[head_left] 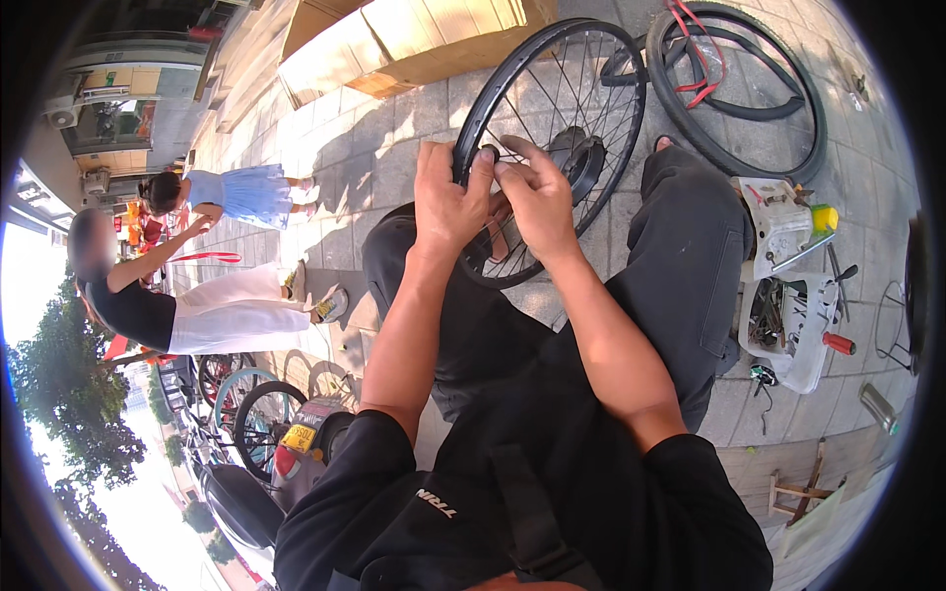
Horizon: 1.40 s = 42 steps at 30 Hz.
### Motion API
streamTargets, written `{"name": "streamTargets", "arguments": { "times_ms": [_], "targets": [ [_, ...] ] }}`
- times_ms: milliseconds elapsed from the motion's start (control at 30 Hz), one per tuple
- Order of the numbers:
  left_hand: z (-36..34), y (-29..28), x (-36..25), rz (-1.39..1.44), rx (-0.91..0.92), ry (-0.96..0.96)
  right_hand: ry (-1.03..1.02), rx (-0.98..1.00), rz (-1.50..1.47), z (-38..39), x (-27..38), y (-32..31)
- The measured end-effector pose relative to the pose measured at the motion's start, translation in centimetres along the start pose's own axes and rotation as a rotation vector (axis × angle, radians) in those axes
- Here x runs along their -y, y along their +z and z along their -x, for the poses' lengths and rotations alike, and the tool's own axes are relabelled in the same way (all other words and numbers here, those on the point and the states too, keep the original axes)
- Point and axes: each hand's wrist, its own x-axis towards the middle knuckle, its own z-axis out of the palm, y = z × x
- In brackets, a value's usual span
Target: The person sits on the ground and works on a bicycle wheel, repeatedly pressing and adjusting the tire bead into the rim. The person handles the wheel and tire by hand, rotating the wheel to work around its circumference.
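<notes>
A black spoked wheel rim [487, 87] with a dark hub [570, 150] stands tilted between my legs, with no tyre visible on it. My left hand [448, 200] is closed at the rim's left side, its thumb raised against a small dark piece at the rim. My right hand [535, 205] is beside it, fingers curled and thumb close to the left thumb; what it pinches is too small to make out. Both forearms come up from below, over my dark trousers.
Cardboard [424, 39] lies above; a tyre [813, 143], inner tube and red strip at upper right. Tool trays [813, 364] sit right. Two people, one in blue dress [246, 194], one in white trousers [236, 320], are left, above parked bikes [254, 414] and a scooter [236, 497].
</notes>
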Motion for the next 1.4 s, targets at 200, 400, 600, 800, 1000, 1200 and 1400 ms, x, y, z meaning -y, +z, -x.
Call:
{"name": "streamTargets", "arguments": {
  "times_ms": [200,400,600,800,1000,1200,1400],
  "targets": [
    [0.4,0.5,-0.8,-0.048,-0.036,-0.09,0.38,0.015,-0.231,0.3,1.1,-0.1],
    [0.8,0.3,-1.8,0.057,-0.02,-0.085,0.422,0.052,-0.328,-0.3,1.3,-0.5],
    [1.2,-1.2,-1.5,0.081,0.116,0.023,0.553,-0.064,-0.316,-1.0,2.0,-0.4],
    [1.4,-1.1,-1.9,0.278,0.047,0.055,0.593,-0.019,-0.294,-0.9,2.6,-0.2],
    [1.3,-0.7,-1.4,0.244,0.034,0.018,0.481,-0.048,-0.172,0.0,2.4,1.0],
    [1.5,-0.8,-1.4,0.24,0.05,0.056,0.455,0.076,-0.259,0.0,1.7,-2.1],
    [1.2,-0.8,-1.2,0.244,0.032,-0.005,0.401,0.08,-0.211,0.9,1.8,-1.3]
  ]
}}
